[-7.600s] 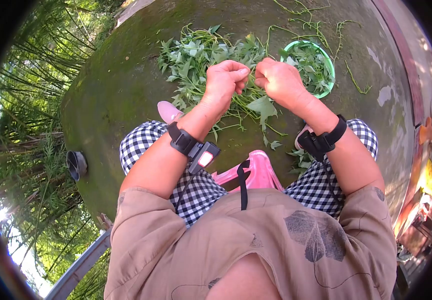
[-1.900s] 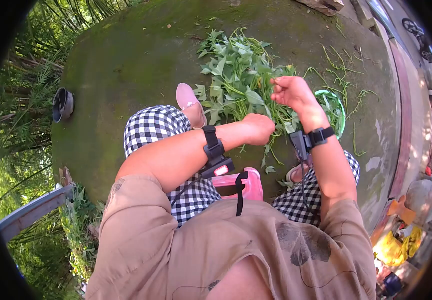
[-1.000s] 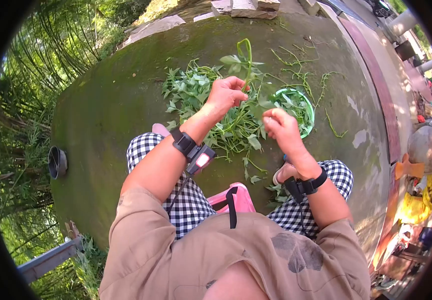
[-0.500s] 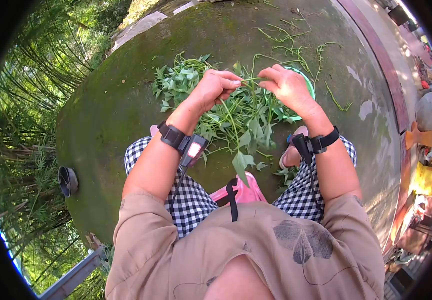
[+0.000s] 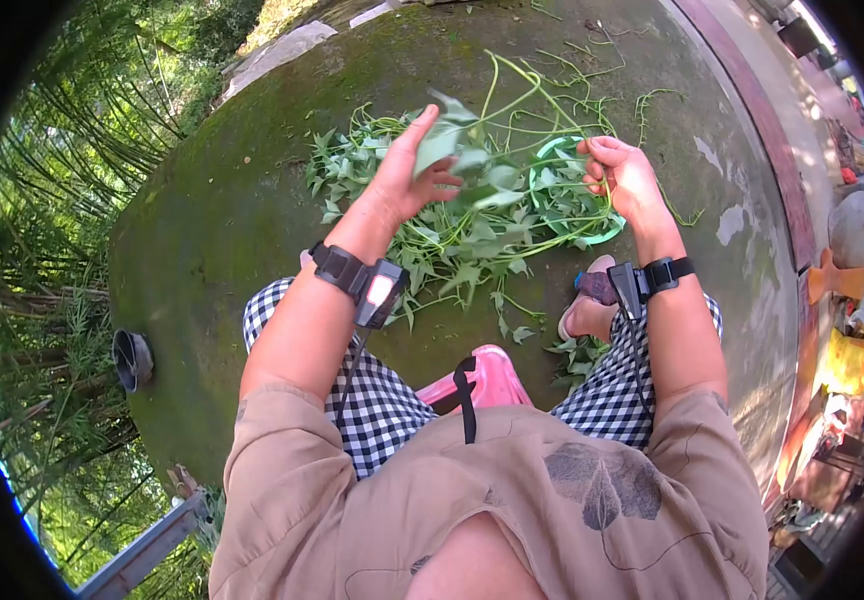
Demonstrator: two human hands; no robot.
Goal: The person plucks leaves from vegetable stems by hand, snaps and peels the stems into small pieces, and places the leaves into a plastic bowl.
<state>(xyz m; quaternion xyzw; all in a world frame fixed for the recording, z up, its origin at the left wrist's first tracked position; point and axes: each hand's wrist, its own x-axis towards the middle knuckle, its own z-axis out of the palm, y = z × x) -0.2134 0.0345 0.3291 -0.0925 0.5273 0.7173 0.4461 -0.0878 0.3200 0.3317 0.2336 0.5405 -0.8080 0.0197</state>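
My left hand (image 5: pixel 404 180) is raised over the leafy pile, its thumb up and fingers apart. Blurred green leaves (image 5: pixel 439 145) hang in front of its palm, touching or very near it. My right hand (image 5: pixel 628 185) has its fingers curled closed round the stems of a leafy vine (image 5: pixel 542 88), which loops up and leftward between the hands. Below lies a heap of cut leafy vines (image 5: pixel 432 240) on the ground. Under my right hand, a light green basin (image 5: pixel 607 236) holds more leaves, and the vine partly covers it.
Bare stripped stems (image 5: pixel 642 105) are scattered on the mossy concrete beyond the basin. A pink stool (image 5: pixel 497 375) shows between my knees. Some leaves (image 5: pixel 577 360) lie beside my right foot. Bamboo grows on the left, where a dark pot (image 5: pixel 133 361) stands; household clutter lines the right.
My hands, close together on a stem before, have moved apart. The left has opened, and the right has drawn back to the right with a vine, whose leaves now swing up between them.
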